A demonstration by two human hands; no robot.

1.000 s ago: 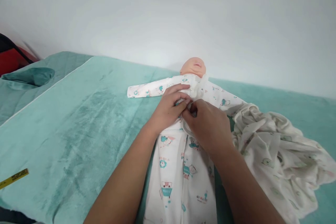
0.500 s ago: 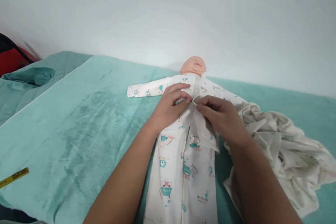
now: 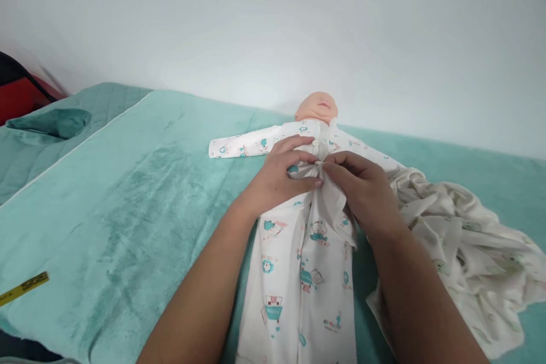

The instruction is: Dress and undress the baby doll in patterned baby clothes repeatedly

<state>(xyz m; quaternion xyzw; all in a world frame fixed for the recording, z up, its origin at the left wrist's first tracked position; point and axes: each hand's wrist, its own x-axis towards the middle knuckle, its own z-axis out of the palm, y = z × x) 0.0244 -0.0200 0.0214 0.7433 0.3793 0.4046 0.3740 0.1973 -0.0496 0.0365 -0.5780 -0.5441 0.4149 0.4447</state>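
A baby doll [image 3: 316,106] lies on its back in a white baby shirt [image 3: 251,142] with small coloured prints. Matching baby trousers [image 3: 294,296] cover its legs. At the chest, my left hand [image 3: 281,173] holds the shirt's front between its index finger and thumb, whose tips are some way apart; its other fingers rest higher up. My right hand [image 3: 362,185] pinches the front edge beside the left fingertips, where the cloth is gathered. A pale button [image 3: 315,143] shows just above. Whether another button sits inside the pinch is hidden by the fingers.
A crumpled white printed cloth [image 3: 464,256] lies on the right, partly under my right forearm. Teal plush bedding [image 3: 128,210] spreads beneath everything, against a pale wall [image 3: 273,23]. A yellow strip [image 3: 25,288] is at the left, and a red and black object [image 3: 19,91] stands far left.
My left thumb has moved down, away from the index finger. The thin pale loop or edge between my hands has been drawn in, and my right fingers are closer to it.
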